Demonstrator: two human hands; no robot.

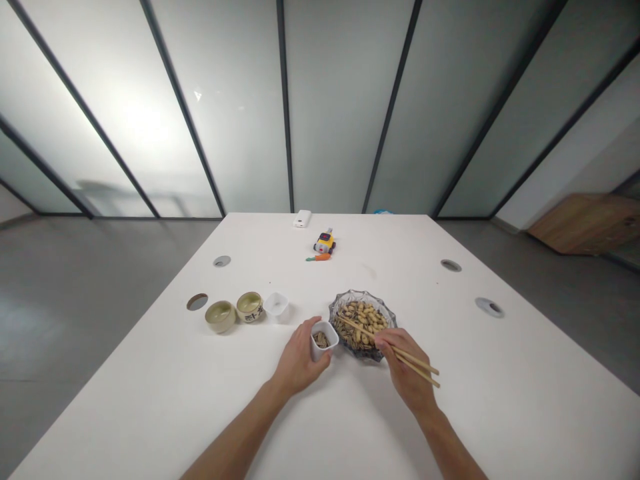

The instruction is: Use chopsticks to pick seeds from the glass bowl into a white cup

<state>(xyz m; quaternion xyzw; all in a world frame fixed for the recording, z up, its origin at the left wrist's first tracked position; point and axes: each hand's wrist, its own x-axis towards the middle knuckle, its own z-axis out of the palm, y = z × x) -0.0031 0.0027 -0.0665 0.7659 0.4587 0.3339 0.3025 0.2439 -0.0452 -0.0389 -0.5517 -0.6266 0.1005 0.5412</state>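
My left hand (301,360) is wrapped round a small white cup (330,332), which is tipped slightly and has some sunflower seeds (321,340) in it. To its right stands a clear glass bowl (388,309) with a scalloped rim, filled with peanuts (367,313) and striped sunflower seeds (353,338). A pair of wooden chopsticks (413,362) is gripped in my right hand (407,367), at the bowl's near right edge. Their tips reach over the left part of the bowl, among the seeds; whether they pinch anything is too small to tell.
Left of my hand stand another white cup (277,307) and two greenish ceramic cups, one with lettering (249,307) and one plain (220,317). Farther back lie an orange carrot-shaped piece (320,257), a yellow toy car (325,242) and a white box-like device (302,219). Round holes pierce the white table (165,400).
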